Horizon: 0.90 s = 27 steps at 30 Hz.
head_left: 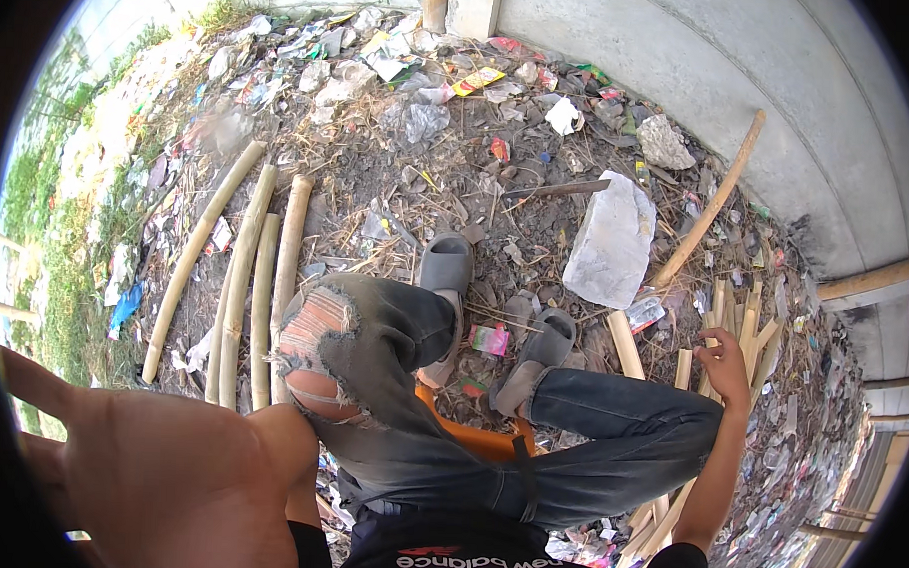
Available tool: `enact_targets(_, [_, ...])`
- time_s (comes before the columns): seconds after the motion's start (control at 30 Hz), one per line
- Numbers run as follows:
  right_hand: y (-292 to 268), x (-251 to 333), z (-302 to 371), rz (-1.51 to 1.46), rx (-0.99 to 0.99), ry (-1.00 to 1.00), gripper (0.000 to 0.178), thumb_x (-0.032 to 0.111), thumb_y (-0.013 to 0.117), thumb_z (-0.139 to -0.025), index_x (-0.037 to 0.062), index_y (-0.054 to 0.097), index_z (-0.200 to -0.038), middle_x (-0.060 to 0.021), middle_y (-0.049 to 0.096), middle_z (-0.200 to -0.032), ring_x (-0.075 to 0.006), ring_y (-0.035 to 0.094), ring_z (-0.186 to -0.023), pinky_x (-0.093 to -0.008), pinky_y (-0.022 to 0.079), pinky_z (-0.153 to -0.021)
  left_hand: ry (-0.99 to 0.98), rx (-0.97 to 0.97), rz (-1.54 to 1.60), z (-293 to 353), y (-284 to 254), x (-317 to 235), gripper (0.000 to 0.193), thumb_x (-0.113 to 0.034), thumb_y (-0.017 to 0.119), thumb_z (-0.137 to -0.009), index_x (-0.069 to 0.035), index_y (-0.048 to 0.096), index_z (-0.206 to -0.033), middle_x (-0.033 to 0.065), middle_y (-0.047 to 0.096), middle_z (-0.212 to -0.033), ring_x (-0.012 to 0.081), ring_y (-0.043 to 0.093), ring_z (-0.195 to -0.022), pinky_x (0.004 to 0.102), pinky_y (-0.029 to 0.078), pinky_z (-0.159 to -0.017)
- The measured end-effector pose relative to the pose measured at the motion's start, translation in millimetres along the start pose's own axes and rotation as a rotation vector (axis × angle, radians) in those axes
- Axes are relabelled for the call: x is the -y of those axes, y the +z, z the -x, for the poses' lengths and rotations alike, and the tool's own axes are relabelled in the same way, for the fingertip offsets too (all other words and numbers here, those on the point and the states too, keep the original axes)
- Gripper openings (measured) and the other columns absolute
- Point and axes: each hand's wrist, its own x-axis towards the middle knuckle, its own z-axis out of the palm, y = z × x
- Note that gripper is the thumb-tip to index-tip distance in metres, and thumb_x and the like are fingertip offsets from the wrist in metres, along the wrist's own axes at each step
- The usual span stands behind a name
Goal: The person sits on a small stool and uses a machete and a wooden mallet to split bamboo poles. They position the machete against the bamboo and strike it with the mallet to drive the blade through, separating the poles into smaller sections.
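My left hand (168, 474) is raised close to the camera at the lower left, open, with the palm showing and the fingers partly cut off by the picture's edge. It holds nothing that I can see. On the right, my right hand (727, 366) hovers by my bent knee with loosely curled fingers apart and nothing visible in them. Nearest to it are several split bamboo strips (748, 324), which lie in a bundle beyond and beneath the arm. To the left of my legs, several round bamboo poles (242, 282) lie roughly side by side on the ground.
Ahead stands a pale stone block (611, 244); a long dark blade (555, 190) touches its edge. A bamboo pole (713, 203) leans on the concrete wall (780, 125). Under me is an orange seat (479, 440). Litter and rubble cover the ground.
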Motion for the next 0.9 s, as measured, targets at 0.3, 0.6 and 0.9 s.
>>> enact_targets(0.3, [-0.8, -19.7, 11.2, 0.022, -0.001, -0.052, 0.036, 0.01, 0.071, -0.09, 0.0037, 0.062, -0.124, -0.0127, 0.066, -0.112, -0.0183, 0.069, -0.082, -0.0344, 0.054, -0.071, -1.183, 0.431, 0.558, 42.9, 66.7, 7.6, 0.027, -0.016, 0.078, -0.084, 0.002, 0.058, -0.087, 0.0132, 0.064, -0.076, 0.0225, 0.068, -0.074, 0.034, 0.053, -0.064])
enact_targets(0.6, [8.1, 21.4, 16.9, 0.035, -0.052, -0.266, 0.043, 0.02, 0.073, -0.093, 0.0082, 0.059, -0.132, -0.0131, 0.068, -0.108, -0.0159, 0.068, -0.08, -0.0344, 0.055, -0.067, -1.121, 0.818, 0.809, 25.9, 87.7, 6.0, 0.032, -0.022, 0.075, -0.084, -0.001, 0.058, -0.101, 0.0143, 0.065, -0.087, 0.0267, 0.067, -0.086, 0.0395, 0.051, -0.07])
enact_targets(0.9, [7.0, 20.7, 8.8, 0.03, -0.029, -0.068, 0.041, 0.012, 0.072, -0.089, 0.006, 0.06, -0.128, -0.0112, 0.067, -0.096, -0.0169, 0.065, -0.073, -0.0344, 0.054, -0.066, -1.09, 1.059, 0.852, 14.9, 92.2, 15.4, 0.042, -0.028, 0.073, -0.084, -0.004, 0.057, -0.115, 0.0155, 0.066, -0.099, 0.0309, 0.065, -0.097, 0.0449, 0.05, -0.076])
